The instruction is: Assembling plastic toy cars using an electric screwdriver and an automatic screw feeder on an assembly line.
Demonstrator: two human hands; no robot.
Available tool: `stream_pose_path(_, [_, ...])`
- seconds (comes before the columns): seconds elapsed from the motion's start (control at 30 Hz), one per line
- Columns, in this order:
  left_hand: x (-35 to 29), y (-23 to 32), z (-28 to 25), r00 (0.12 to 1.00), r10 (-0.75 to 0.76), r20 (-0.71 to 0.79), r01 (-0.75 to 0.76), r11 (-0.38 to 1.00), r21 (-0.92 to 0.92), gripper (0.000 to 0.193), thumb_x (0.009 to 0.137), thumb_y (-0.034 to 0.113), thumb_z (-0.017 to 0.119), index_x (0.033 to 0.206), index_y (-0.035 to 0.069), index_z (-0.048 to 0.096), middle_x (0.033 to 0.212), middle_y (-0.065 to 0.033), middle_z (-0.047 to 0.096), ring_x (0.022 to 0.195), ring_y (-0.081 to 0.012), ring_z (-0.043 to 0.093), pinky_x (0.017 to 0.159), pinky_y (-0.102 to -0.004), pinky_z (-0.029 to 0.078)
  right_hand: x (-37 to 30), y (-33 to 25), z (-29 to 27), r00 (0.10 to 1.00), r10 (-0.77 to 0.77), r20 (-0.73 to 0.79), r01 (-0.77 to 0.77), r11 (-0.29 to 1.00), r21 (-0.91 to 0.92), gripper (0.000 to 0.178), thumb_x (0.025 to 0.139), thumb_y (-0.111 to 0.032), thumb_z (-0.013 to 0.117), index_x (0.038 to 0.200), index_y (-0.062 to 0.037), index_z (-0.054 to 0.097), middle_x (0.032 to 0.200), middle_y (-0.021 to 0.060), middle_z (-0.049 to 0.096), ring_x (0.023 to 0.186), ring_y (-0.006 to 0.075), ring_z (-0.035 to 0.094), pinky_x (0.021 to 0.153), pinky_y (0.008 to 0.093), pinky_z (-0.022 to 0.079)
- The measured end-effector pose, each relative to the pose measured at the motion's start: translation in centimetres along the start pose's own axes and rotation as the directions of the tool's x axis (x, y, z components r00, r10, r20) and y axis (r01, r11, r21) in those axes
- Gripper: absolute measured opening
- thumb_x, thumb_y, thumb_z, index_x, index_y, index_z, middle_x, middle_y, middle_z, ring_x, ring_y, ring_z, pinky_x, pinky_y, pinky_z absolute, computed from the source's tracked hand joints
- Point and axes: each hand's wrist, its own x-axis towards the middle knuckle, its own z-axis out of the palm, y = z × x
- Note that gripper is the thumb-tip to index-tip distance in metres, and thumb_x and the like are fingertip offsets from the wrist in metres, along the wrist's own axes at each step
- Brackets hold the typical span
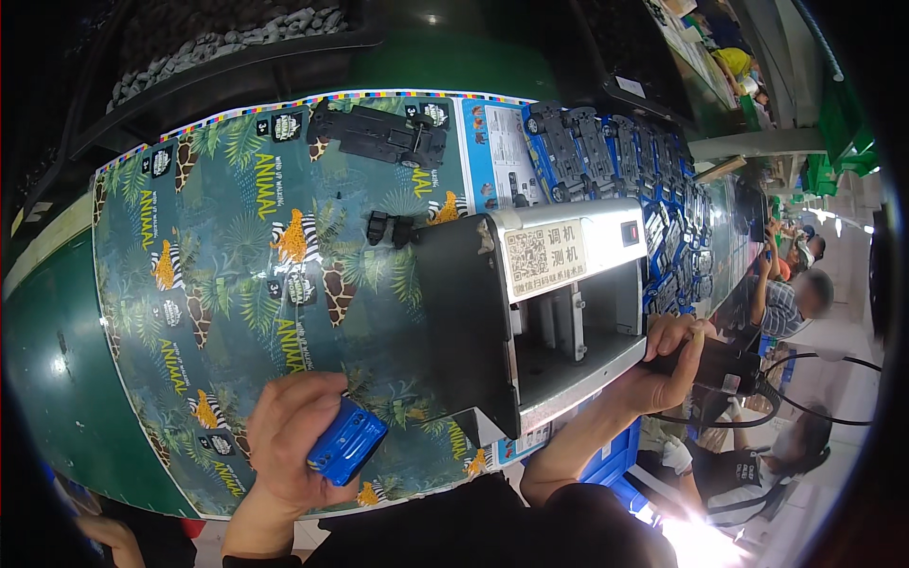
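Note:
My left hand (289, 440) is wrapped round a blue toy car body (347, 443) above the printed sheet, near the table's front edge. To its right stands a box-like metal machine (565, 374) with a white top panel and an open front bay. My right hand (674, 355) is at the machine's lower right corner, fingers curled and thumb drawn in. What those fingers hold, if anything, is hidden. A black toy car chassis (379, 134) lies on the sheet beyond the machine, and small black parts (390, 228) rest beside the machine's left side.
Rows of blue and black toy cars (606, 156) fill the table behind and right of the machine. Printed sheets (218, 256) cover the green tabletop (57, 350). A black bin of grey pieces (227, 47) stands at the far left. Other people work along the right.

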Motion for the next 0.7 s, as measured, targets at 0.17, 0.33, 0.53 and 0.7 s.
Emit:
stream_pose_path(0.17, [-0.5,0.2,0.0,0.999,-0.003,0.051,0.005,0.999,-0.032,0.053,0.069,0.0,0.071,0.116,0.0,0.048,0.101,-0.0251,0.064,0.081,-0.0325,0.063,0.075,-0.0411,0.05,0.0,0.1,-0.1,0.999,0.012,-0.048,-0.012,1.0,0.015,0.015,0.096,-0.015,0.053,0.107,-0.0046,0.054,0.067,0.0037,0.046,0.049,0.0123,0.042,0.05,0.0285,0.036])
stream_pose_path(0.33, [-0.3,0.2,0.3,0.999,0.04,-0.011,-0.04,0.999,-0.005,0.051,0.069,-0.001,0.069,0.116,-0.002,0.049,0.102,-0.0251,0.063,0.083,-0.0327,0.063,0.076,-0.0399,0.05,0.2,-0.1,-0.4,0.999,0.043,-0.028,-0.043,0.999,0.003,0.014,0.093,-0.013,0.057,0.104,-0.0049,0.053,0.067,0.0038,0.048,0.051,0.0127,0.045,0.051,0.0286,0.039])
stream_pose_path(0.53, [-1.1,-0.2,0.2,0.986,-0.099,-0.135,0.089,0.993,-0.083,0.046,0.078,0.002,0.071,0.119,-0.004,0.052,0.104,-0.0196,0.066,0.091,-0.028,0.065,0.083,-0.0341,0.051,0.5,-0.7,0.4,0.988,0.093,-0.127,-0.101,0.993,-0.057,0.013,0.091,-0.01,0.06,0.096,-0.0024,0.051,0.063,0.0025,0.048,0.051,0.0124,0.047,0.053,0.0283,0.042])
stream_pose_path(0.7, [-0.7,-0.3,0.4,0.885,-0.399,-0.241,0.305,0.887,-0.348,0.027,0.093,0.009,0.062,0.117,-0.002,0.056,0.101,-0.0088,0.066,0.088,-0.0128,0.063,0.081,-0.0263,0.05,0.9,-1.2,0.3,0.983,0.146,-0.107,-0.155,0.984,-0.082,0.019,0.088,-0.006,0.067,0.103,0.0007,0.057,0.074,0.0049,0.055,0.061,0.0135,0.054,0.059,0.0281,0.046])
